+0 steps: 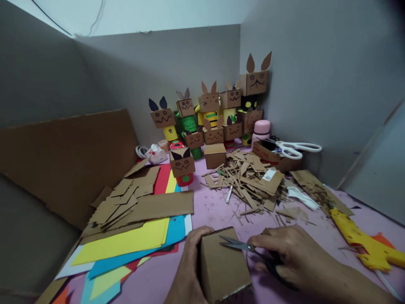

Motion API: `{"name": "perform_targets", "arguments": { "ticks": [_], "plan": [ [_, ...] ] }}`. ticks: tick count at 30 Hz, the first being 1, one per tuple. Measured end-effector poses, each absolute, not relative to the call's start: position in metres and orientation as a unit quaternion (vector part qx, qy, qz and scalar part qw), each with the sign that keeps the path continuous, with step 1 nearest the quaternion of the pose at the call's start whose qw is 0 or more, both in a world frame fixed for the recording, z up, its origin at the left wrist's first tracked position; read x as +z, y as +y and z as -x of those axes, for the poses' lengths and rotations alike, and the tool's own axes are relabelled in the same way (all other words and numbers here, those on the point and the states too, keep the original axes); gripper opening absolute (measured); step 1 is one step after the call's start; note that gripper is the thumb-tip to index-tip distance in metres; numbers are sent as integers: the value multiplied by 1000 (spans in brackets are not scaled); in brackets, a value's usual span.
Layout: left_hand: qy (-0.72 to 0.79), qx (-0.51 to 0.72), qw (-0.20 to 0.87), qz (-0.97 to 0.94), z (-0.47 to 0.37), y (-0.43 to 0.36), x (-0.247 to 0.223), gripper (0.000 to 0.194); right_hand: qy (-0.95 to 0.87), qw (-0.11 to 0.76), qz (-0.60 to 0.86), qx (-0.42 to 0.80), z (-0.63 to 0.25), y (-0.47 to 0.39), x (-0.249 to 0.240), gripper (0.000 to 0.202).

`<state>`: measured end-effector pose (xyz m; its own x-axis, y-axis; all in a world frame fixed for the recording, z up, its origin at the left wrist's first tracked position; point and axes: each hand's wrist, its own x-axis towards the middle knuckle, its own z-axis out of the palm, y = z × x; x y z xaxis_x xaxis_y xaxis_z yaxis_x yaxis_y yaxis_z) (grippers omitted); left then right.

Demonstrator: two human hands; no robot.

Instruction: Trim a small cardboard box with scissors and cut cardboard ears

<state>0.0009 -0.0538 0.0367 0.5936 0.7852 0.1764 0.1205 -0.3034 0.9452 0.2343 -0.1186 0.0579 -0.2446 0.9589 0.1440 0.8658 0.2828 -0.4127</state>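
Observation:
A small brown cardboard box (pixel 223 268) is in front of me at the bottom middle of the head view. My left hand (pixel 191 266) grips its left side, thumb and fingers wrapped around the edge. Black-handled scissors (pixel 242 246) are in my right hand (pixel 284 253), whose fingers are curled around the handles. The blades are slightly apart and lie over the box's top right part; whether they touch the cardboard I cannot tell. The far and near edges of the box show corrugated, rough cuts.
Cardboard animal figures (pixel 209 101) stand at the back. A heap of cardboard scraps (pixel 247 177) lies mid-right, with white-handled scissors (pixel 292 150) behind. At right is a yellow glue gun (pixel 360 240); at left, cardboard pieces (pixel 142 207) rest on coloured paper (pixel 126 242).

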Motion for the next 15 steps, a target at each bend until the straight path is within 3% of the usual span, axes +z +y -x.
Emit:
{"name": "perform_targets", "arguments": {
  "ticks": [7, 10, 12, 15],
  "plan": [
    [355, 354, 519, -693, -2, -57, 45, 87, -744, 238, 614, 118, -240, -115, 59, 15],
    [341, 371, 655, -563, 0, -55, 50, 86, -719, 265, 629, 131, -242, -112, 58, 18],
    [346, 358, 754, -428, 1, -52, 50, 73, -703, 284, 634, 150, -241, -110, 55, 21],
    [342, 372, 821, -265, -1, -48, 48, 58, -678, 308, 642, 184, -238, -107, 49, 26]
  ]
}}
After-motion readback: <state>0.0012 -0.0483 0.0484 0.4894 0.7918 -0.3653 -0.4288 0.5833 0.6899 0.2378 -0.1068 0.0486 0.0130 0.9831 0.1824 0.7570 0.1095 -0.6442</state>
